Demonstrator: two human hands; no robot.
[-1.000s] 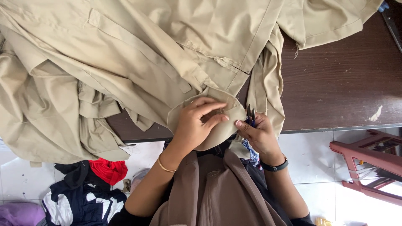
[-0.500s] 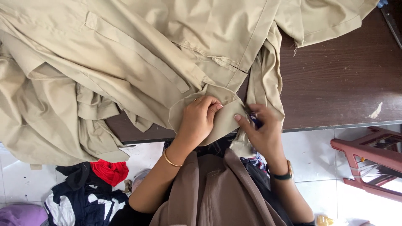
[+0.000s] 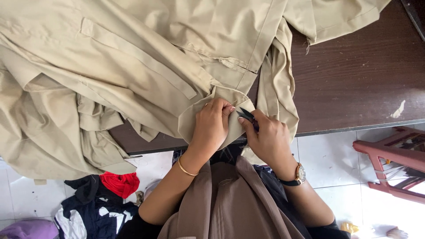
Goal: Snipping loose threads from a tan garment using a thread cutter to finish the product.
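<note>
Risk, judged: snips (image 3: 248, 117) tips lie close to left fingertips (image 3: 230, 109) and cloth fold; slip could nick finger or cut khaki garment (image 3: 133, 66).

Left hand (image 3: 212, 126): fingers curled, pinching garment flap at counter (image 3: 363, 79) edge.

Right hand (image 3: 268, 139): closed around dark snips, blades slightly parted, touching flap.

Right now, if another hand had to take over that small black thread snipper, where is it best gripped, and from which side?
Judging by its pose, grip the thread snipper by its handle end, which sits inside the right hand, coming from the table-edge side. Its pointed blades aim up and left toward the beige garment flap pinched by the left hand, so that side is sharp and crowded.
</note>
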